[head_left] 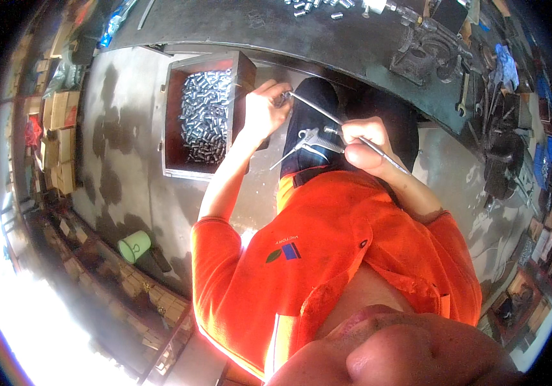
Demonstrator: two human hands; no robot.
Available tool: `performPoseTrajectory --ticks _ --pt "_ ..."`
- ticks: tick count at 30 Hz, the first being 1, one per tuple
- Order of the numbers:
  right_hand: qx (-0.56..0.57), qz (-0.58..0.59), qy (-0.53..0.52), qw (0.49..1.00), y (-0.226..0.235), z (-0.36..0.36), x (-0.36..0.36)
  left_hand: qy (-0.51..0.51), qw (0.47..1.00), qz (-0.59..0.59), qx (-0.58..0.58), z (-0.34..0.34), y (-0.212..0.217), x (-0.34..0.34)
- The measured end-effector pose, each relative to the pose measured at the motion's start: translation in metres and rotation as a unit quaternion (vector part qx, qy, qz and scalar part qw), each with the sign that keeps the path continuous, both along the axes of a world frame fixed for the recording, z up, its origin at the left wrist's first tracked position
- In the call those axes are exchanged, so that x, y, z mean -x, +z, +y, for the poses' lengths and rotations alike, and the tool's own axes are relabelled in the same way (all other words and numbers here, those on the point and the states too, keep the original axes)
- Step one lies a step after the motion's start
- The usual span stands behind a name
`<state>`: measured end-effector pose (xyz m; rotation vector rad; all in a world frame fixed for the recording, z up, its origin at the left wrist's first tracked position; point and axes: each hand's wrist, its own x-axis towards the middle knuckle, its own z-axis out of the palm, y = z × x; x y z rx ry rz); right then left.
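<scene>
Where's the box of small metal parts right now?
In the head view, the box is left of centre, just left of the left hand, by the dark workbench's near edge.

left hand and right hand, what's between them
In the head view, a rod runs from the right hand toward the left hand, beside an air gun.
</scene>
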<state>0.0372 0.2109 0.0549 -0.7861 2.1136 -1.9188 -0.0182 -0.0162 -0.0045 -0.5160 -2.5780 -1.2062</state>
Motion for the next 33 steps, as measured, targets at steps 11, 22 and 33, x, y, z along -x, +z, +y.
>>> performPoseTrajectory --ticks 11,22,33 --pt "-0.091 0.084 -0.042 0.991 -0.046 -0.039 0.03 -0.089 0.995 0.03 0.024 0.022 0.0 -0.012" --pt "-0.048 0.037 -0.042 0.997 0.003 0.008 0.012 0.056 0.998 0.013 -0.02 -0.018 0.003 0.04" --pt "-0.059 -0.015 -0.021 0.998 -0.009 0.003 0.002 -0.006 0.991 -0.051 -0.122 0.052 0.03 0.21"
